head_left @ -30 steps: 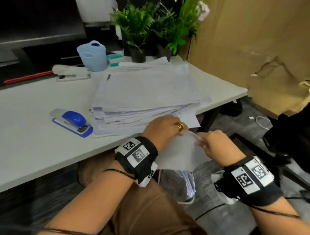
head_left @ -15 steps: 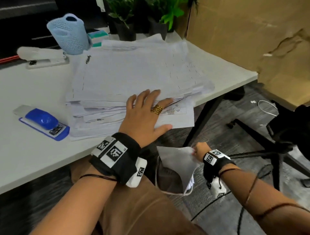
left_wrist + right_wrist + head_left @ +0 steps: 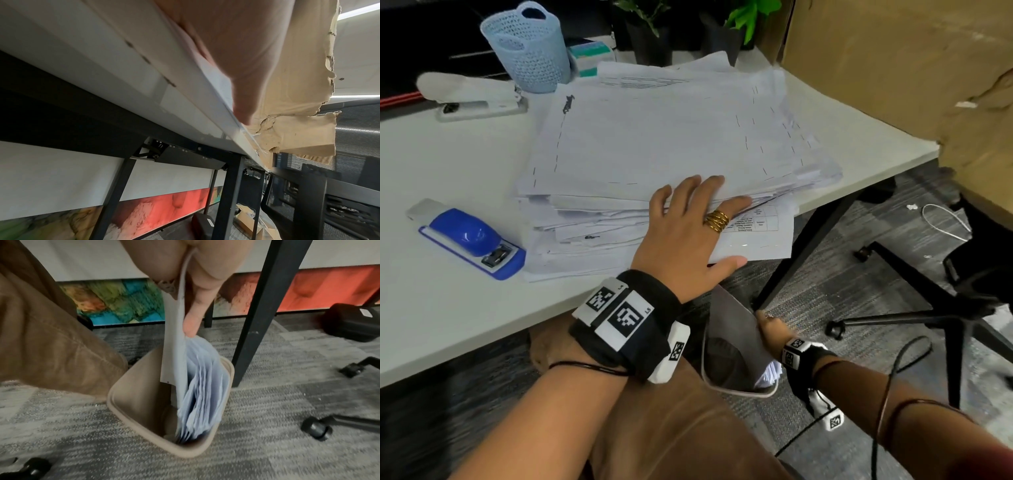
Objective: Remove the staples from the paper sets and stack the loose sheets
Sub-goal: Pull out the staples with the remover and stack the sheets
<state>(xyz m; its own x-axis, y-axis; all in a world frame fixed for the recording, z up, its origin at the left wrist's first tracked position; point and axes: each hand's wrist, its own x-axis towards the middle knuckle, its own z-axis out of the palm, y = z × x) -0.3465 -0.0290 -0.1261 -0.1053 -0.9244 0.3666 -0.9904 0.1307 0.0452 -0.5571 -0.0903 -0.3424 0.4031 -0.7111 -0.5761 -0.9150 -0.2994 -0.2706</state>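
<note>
A thick pile of stapled paper sets [image 3: 654, 144] lies on the white desk [image 3: 448, 325], overhanging its front edge. My left hand [image 3: 688, 233] rests flat on the pile's near edge, fingers straight and spread; the left wrist view shows the palm [image 3: 246, 65] against the paper edge [image 3: 207, 71]. Below the desk, my right hand [image 3: 770, 325] pinches a loose sheet [image 3: 732, 325] between thumb and finger. In the right wrist view the hand [image 3: 185, 293] holds that sheet [image 3: 172, 353] upright, its lower end inside a beige bin [image 3: 117, 404] beside several loose sheets [image 3: 203, 386].
A blue stapler [image 3: 472, 240] lies left of the pile, with a white stapler [image 3: 472, 97] and a mesh cup [image 3: 527, 48] behind. Cardboard [image 3: 893, 68] stands at the right. A black desk leg [image 3: 257, 313] and a chair base [image 3: 928, 308] stand near the bin on the carpet.
A second ago both hands held the sheet at the desk edge. My left hand has since moved onto the pile, and my right hand has lowered the sheet into the bin.
</note>
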